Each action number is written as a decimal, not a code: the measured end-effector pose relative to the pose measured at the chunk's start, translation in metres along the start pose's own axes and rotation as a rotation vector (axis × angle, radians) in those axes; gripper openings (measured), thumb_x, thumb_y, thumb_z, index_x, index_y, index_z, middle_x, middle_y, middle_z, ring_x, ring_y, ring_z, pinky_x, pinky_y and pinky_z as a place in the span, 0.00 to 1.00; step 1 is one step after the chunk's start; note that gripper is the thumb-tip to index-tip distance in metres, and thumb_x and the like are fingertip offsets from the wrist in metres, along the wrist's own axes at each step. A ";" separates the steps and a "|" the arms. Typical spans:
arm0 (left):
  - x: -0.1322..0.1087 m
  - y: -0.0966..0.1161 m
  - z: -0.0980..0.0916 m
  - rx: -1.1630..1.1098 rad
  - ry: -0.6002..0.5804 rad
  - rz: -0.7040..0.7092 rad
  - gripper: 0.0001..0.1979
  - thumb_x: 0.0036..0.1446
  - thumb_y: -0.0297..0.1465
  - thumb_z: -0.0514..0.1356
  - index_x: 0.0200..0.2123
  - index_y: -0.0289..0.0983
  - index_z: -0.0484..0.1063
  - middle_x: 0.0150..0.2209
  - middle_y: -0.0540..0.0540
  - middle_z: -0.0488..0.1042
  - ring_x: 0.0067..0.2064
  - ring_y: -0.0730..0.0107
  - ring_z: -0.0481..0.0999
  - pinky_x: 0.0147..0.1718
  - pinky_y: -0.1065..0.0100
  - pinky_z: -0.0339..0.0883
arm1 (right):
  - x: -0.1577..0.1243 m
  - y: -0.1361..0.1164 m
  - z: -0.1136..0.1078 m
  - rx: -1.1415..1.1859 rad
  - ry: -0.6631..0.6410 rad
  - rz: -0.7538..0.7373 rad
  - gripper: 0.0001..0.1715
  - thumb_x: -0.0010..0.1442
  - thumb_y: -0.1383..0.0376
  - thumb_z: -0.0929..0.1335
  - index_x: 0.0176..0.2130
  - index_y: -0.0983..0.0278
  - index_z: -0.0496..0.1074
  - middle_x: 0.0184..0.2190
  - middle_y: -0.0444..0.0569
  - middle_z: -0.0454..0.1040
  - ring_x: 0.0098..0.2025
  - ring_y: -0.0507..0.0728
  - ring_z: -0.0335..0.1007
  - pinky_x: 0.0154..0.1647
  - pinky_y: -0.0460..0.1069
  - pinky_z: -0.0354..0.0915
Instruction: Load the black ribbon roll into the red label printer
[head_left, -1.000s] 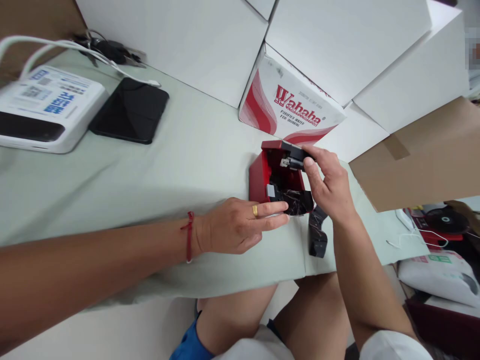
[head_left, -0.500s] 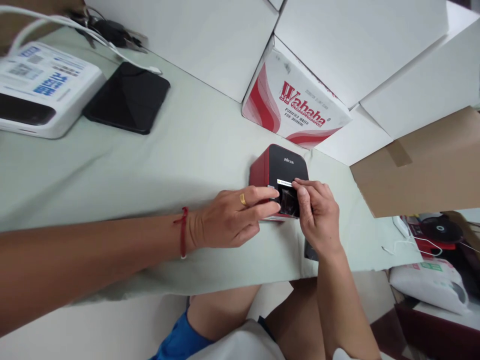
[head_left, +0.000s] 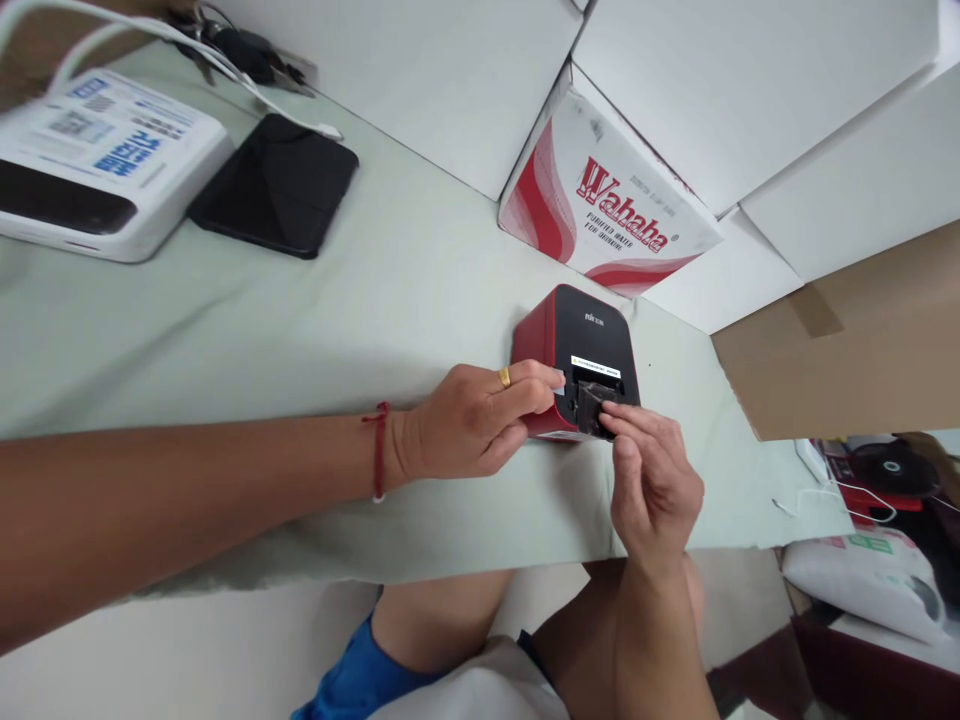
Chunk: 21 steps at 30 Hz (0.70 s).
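Note:
A small red-and-black boxy machine with a white label strip stands on the cloth-covered table in front of me. At its front opening, a dark see-through plastic piece sits tilted outward. My left hand, with a gold ring and a red cord bracelet, is closed against the machine's left front edge. Its index fingertip lies by a pale grey tab, and the thumb is hidden. My right hand has its fingertips on the plastic piece's right side, with the thumb bent close below.
A white-and-red Wahaha carton stands behind the machine against white boxes. To the left lie a black phone, a white device with a cable, and keys. A brown cardboard box stands at right. The table's front edge is near my legs.
The dark plastic piece now tilts outward from the front. My right hand has moved down and outward. My left fingers have curled back to the machine's edge. The view has shifted slightly.

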<state>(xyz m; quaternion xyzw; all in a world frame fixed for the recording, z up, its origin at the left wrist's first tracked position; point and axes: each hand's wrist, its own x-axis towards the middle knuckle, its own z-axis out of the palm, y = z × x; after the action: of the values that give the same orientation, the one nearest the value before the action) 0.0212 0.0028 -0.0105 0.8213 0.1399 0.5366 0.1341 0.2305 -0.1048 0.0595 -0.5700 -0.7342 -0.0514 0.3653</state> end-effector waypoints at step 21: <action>0.003 -0.007 0.009 -0.009 -0.080 -0.034 0.10 0.57 0.18 0.53 0.29 0.39 0.63 0.44 0.44 0.78 0.46 0.67 0.83 0.40 0.71 0.79 | 0.013 -0.005 -0.017 -0.039 -0.121 -0.005 0.10 0.72 0.65 0.69 0.47 0.55 0.82 0.47 0.51 0.86 0.49 0.63 0.83 0.51 0.62 0.76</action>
<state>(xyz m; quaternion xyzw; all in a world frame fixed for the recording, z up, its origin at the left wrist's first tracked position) 0.0302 0.0101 -0.0139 0.8390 0.1457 0.5015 0.1524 0.2336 -0.1048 0.0815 -0.5771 -0.7554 -0.0320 0.3088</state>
